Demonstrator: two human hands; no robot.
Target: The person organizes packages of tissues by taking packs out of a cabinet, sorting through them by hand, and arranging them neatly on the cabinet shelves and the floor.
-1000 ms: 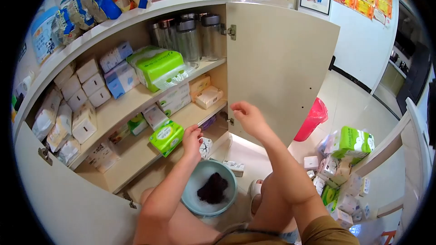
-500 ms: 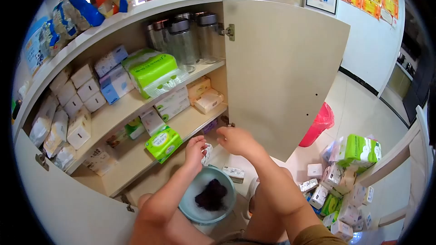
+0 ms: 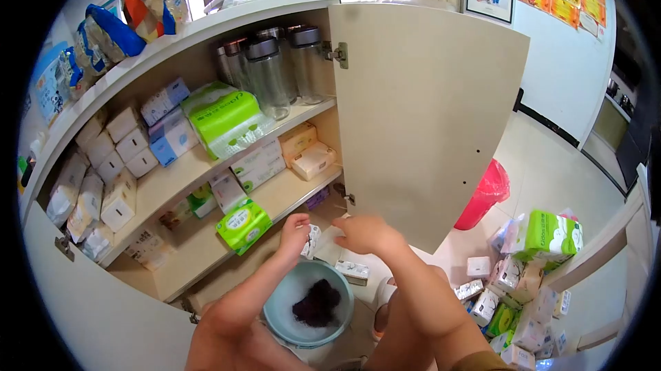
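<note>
My left hand [image 3: 294,235] hovers above the back rim of a light-blue basin [image 3: 272,305], its fingers curled. Right beside those fingers shows a small white packet [image 3: 312,240] with dark print; I cannot tell whether the hand grips it or it lies behind. My right hand [image 3: 368,234] faces it a short way to the right, fingers bent and pinched together, with a faint whitish patch by the fingertips. What either hand holds is hidden or too small to name. In the basin, a dark wet cloth-like clump [image 3: 318,303] sits in sudsy water.
An open cabinet holds tissue packs, glass bottles [image 3: 268,78] and a green pack [image 3: 244,225] overhanging the lower shelf. Its open door [image 3: 427,109] stands at the right. A white box [image 3: 352,272] lies behind the basin. Tissue packs [image 3: 513,281] pile beside a chair; a pink bin [image 3: 484,192] stands behind the door.
The view has shifted slightly, so the cabinet and basin appear a little lower and further left. Both hands stay close together over the basin's back edge; the right fingers have drawn in a little.
</note>
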